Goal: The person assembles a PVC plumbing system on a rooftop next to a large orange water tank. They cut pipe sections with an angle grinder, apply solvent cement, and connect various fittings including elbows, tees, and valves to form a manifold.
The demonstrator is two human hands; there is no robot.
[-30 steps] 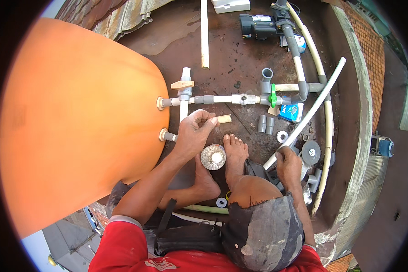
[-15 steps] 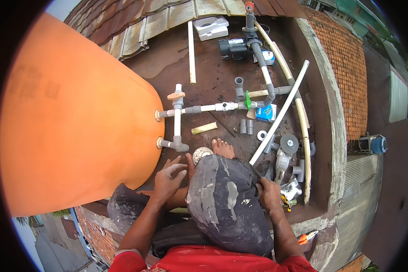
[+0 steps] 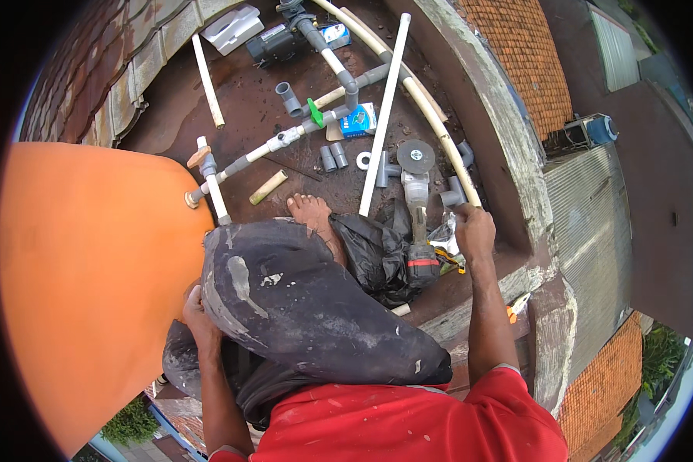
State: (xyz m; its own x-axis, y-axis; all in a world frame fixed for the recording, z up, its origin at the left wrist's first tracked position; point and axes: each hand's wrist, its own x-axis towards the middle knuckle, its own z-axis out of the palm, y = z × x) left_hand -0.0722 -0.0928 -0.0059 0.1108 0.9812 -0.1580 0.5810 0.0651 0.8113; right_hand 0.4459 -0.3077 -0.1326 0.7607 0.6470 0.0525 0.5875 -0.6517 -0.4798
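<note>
Right hand (image 3: 473, 229), arm outstretched, fist closed on long cream plastic pipe (image 3: 408, 81); left hand (image 3: 195, 309) against large orange tank (image 3: 85, 285), grip indiscernible

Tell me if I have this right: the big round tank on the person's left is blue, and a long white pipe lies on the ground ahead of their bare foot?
Not quite. In the head view the tank is orange, not blue. The rest holds: it sits on the person's left, and a long white pipe lies on the ground ahead of the bare foot.
</note>
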